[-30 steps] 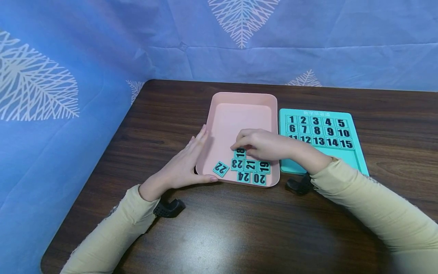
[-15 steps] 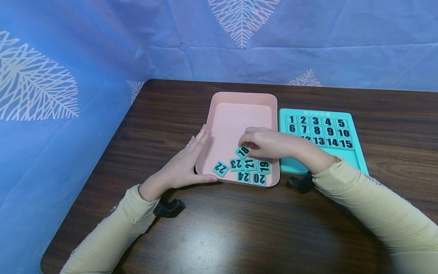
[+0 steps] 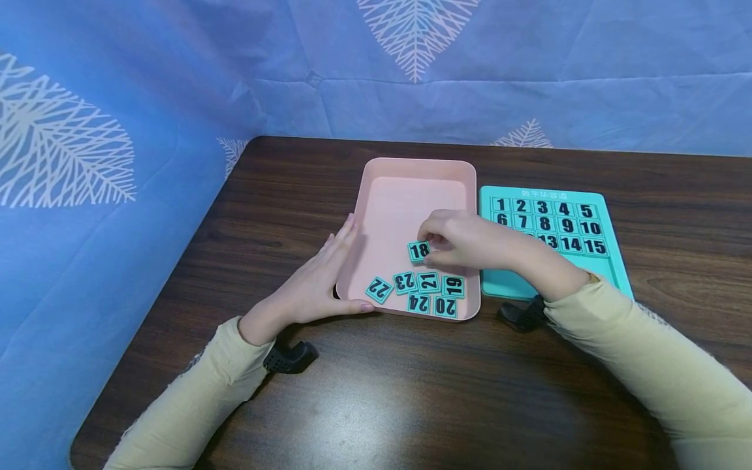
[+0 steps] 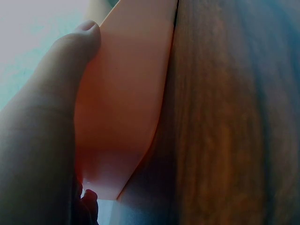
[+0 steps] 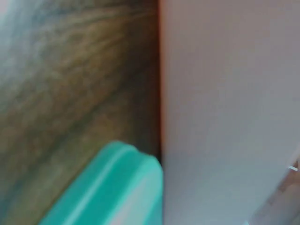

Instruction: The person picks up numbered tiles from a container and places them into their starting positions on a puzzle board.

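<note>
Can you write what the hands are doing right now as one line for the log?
right hand: pinches tile 18 above pink tray | left hand: rests flat on tray's side | loose tiles: in tray

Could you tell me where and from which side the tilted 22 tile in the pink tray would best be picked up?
Probably by its two opposite short edges, pinched from above. The 22 tile lies flat and rotated on the pink tray floor, apart from the 23 tile. The left hand rests against the tray's wall nearby, so come straight down, turning the grip to match its tilt.
</note>
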`<action>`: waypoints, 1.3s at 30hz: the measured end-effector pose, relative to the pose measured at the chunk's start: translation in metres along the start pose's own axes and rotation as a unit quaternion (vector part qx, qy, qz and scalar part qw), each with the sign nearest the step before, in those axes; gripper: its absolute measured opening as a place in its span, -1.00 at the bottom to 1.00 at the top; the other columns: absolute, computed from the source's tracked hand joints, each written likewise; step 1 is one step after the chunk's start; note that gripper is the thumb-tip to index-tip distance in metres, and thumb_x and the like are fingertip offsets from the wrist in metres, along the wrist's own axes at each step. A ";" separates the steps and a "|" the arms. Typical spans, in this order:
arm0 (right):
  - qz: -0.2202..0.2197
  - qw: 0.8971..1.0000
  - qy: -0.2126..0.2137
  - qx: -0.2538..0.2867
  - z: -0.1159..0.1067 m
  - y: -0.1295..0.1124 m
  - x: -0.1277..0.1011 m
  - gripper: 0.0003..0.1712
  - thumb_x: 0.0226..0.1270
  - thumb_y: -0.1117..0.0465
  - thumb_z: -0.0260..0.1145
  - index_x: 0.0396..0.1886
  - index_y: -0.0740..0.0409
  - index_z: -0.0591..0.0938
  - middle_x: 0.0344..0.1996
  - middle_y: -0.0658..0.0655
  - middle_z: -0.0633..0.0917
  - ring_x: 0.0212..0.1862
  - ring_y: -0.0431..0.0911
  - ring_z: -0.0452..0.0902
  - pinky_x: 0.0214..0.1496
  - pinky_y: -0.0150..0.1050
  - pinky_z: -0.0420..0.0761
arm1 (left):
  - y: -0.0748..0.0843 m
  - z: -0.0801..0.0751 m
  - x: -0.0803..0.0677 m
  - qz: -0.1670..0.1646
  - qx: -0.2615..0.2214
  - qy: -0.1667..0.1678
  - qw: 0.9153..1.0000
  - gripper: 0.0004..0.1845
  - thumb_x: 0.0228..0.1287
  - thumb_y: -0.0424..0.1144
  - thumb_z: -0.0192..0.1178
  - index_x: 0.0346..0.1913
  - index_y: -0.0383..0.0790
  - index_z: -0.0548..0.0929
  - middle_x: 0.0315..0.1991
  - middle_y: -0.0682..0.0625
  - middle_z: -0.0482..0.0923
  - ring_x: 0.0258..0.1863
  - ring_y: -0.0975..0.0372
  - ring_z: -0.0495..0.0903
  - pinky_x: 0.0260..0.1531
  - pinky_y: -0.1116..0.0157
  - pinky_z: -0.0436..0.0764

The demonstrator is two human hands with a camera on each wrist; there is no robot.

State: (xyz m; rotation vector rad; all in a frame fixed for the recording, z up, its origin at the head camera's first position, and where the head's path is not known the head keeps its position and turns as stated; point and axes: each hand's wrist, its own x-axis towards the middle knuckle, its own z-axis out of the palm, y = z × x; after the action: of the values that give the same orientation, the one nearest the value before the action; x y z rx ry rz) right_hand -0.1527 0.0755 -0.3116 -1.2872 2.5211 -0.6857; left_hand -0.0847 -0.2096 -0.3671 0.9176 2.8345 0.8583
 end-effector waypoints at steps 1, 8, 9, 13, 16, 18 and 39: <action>0.006 1.000 0.003 0.002 -0.002 -0.001 -0.002 -0.78 0.21 0.26 0.35 -0.15 0.22 0.65 -0.29 0.09 0.56 -0.30 -0.07 0.41 -0.22 -0.20 0.47 | 0.000 0.000 0.000 0.000 -0.001 0.000 1.000 0.28 0.00 0.39 0.24 0.52 -0.14 -0.32 0.53 0.02 -0.49 0.48 0.26 -0.32 0.41 0.13 -0.15; 0.021 0.999 0.037 -0.015 -0.019 -0.003 -0.019 -0.74 0.22 0.31 0.36 -0.08 0.24 0.66 -0.25 0.08 0.61 -0.28 -0.10 0.44 -0.20 -0.16 0.52 | 0.001 -0.001 0.000 -0.006 0.000 -0.001 1.000 0.29 -0.02 0.41 0.24 0.53 -0.11 -0.32 0.53 0.01 -0.48 0.48 0.26 -0.33 0.41 0.12 -0.14; 0.021 0.999 0.044 -0.022 -0.022 -0.002 -0.023 -0.74 0.22 0.33 0.36 -0.07 0.24 0.66 -0.26 0.07 0.61 -0.28 -0.10 0.45 -0.21 -0.16 0.53 | 0.001 -0.001 0.000 -0.008 0.000 -0.001 1.000 0.29 -0.02 0.41 0.24 0.53 -0.10 -0.32 0.53 0.01 -0.48 0.47 0.26 -0.33 0.41 0.12 -0.14; 0.038 0.996 0.073 -0.046 -0.032 0.002 -0.038 -0.71 0.16 0.32 0.43 -0.10 0.20 0.65 -0.31 0.02 0.60 -0.27 -0.14 0.48 -0.24 -0.14 0.55 | 0.001 0.000 0.000 -0.007 0.002 0.000 1.000 0.29 -0.02 0.41 0.23 0.53 -0.10 -0.32 0.53 0.01 -0.47 0.48 0.26 -0.33 0.41 0.12 -0.13; 0.057 0.992 0.091 -0.060 -0.039 0.008 -0.053 -0.67 0.08 0.27 0.49 -0.12 0.16 0.66 -0.30 -0.01 0.62 -0.26 -0.15 0.52 -0.23 -0.13 0.58 | 0.001 0.000 0.001 -0.007 0.004 0.000 1.000 0.28 -0.02 0.42 0.22 0.53 -0.09 -0.32 0.53 0.01 -0.47 0.48 0.24 -0.32 0.41 0.12 -0.13; 0.067 0.990 0.100 -0.071 -0.042 0.013 -0.064 -0.63 0.03 0.24 0.53 -0.12 0.15 0.67 -0.28 -0.01 0.64 -0.26 -0.15 0.53 -0.24 -0.12 0.58 | 0.001 -0.001 0.000 -0.009 0.005 -0.001 1.000 0.28 -0.02 0.42 0.22 0.53 -0.08 -0.32 0.53 0.02 -0.48 0.48 0.24 -0.32 0.41 0.12 -0.12; 0.156 0.974 0.050 -0.155 -0.048 0.065 -0.140 -0.63 -0.08 0.21 0.58 -0.21 0.14 0.70 -0.44 -0.13 0.58 -0.38 -0.24 0.50 -0.36 -0.21 0.56 | 0.001 -0.001 0.001 -0.005 0.000 -0.003 1.000 0.29 -0.03 0.41 0.23 0.53 -0.10 -0.32 0.53 0.02 -0.49 0.47 0.25 -0.35 0.41 0.14 -0.16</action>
State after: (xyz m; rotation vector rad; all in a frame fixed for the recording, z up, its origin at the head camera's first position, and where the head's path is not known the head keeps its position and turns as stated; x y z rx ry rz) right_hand -0.1349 0.2357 -0.3043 -0.9188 2.9112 -0.3012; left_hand -0.0847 -0.2086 -0.3659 0.9028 2.8315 0.8510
